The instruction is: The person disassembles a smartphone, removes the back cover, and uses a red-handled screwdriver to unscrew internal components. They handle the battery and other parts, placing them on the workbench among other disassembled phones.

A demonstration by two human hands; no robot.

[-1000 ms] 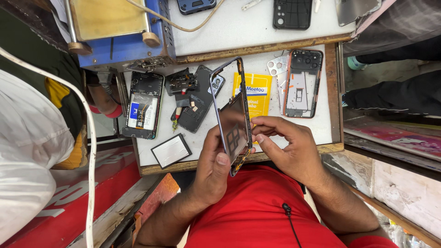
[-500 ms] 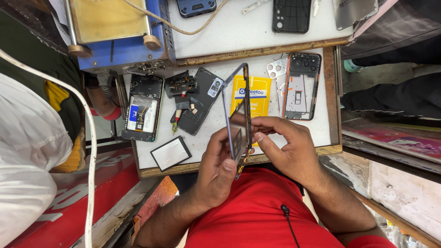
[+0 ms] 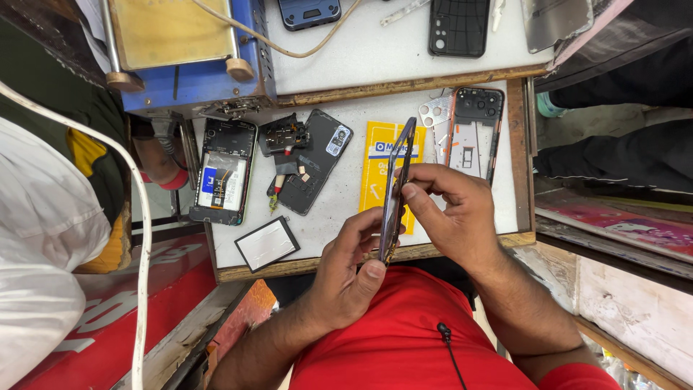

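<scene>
Both my hands hold a thin phone screen panel (image 3: 395,189) edge-on above the front of a small white work tray (image 3: 339,209). My left hand (image 3: 350,271) grips its lower end, thumb near the bottom corner. My right hand (image 3: 453,209) pinches the panel's right edge with the fingertips. Under the panel lies a yellow packet (image 3: 381,162). An opened phone with its battery showing (image 3: 224,172) lies at the tray's left, a black back cover (image 3: 317,160) with loose parts in the middle, and a phone frame (image 3: 473,133) at the right.
A small dark-rimmed silver rectangular part (image 3: 266,243) lies near the tray's front left corner. A blue machine with a brass-coloured plate (image 3: 184,47) and a beige cable stands at the back left. Two more phone cases (image 3: 458,27) lie on the upper shelf. Another person's legs (image 3: 621,152) are at right.
The screen panel has turned from face-on to edge-on in my hands and shifted a little to the right. My right fingers moved up along its edge.
</scene>
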